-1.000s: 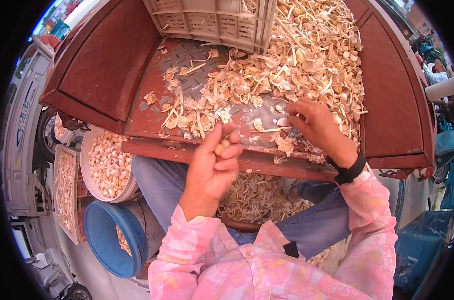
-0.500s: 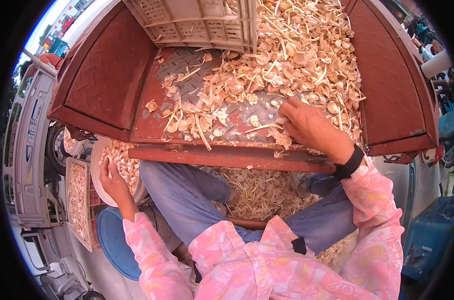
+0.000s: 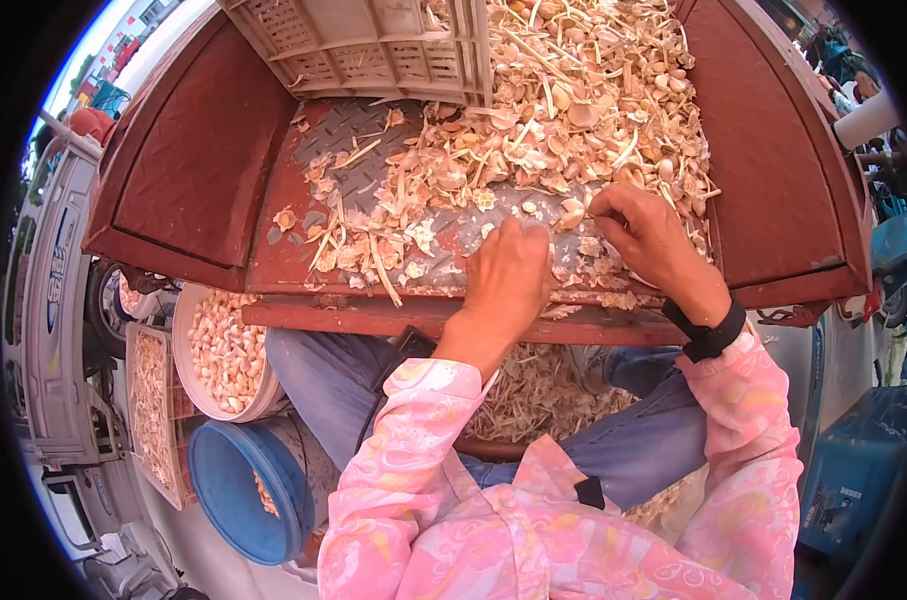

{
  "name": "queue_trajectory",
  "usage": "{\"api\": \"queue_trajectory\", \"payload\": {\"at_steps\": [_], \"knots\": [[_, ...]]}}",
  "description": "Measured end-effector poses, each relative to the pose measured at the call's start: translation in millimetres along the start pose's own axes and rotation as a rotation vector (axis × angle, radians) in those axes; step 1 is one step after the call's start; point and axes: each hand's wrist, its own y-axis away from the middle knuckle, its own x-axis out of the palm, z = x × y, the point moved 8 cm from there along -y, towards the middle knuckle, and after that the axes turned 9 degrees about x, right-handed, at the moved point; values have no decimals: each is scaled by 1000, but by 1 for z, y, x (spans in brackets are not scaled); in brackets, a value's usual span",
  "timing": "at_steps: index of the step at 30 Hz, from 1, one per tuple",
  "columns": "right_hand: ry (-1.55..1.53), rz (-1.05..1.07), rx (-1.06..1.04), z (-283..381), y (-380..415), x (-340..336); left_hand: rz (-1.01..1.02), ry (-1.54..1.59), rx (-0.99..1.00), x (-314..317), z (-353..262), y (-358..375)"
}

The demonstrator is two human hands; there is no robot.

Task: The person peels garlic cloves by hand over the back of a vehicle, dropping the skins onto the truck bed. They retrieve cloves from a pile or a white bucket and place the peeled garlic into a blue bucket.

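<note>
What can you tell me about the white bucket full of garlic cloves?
The white bucket is round and open-topped, and looks like plastic. Pale garlic cloves fill much of the view into it, so its floor is hidden. It appears to stand upright on the person's left, beside the jeans-clad leg, with the red tray overlapping its upper edge in view. A blue bucket sits close by; whether the two touch is unclear. Neither hand is on it.
</note>
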Motion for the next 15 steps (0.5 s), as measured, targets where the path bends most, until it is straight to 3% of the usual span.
{"api": "queue_trajectory", "payload": {"at_steps": [3,5,7,9,10,11,14,15], "knots": [[97,-67,-38,-1,-2,-3,-113,480,-31,-5,12,16],[145,-65,-75,3,-3,1,40,1373,-341,-3,-7,36],[171,-21,-136,13,-5,11,163,1808,-257,-38,-55,50],[256,110,-88,13,-5,24,324,2039,56,-72,-104,63],[299,178,-72,12,-6,33,456,1913,379,-97,-123,63],[302,203,-73,7,-6,37,425,2006,643,-106,-139,70],[161,174,-10,7,-2,25,406,2258,583,-121,-160,77],[109,86,-85,0,-1,20,392,2319,571,-122,-163,79]]}}
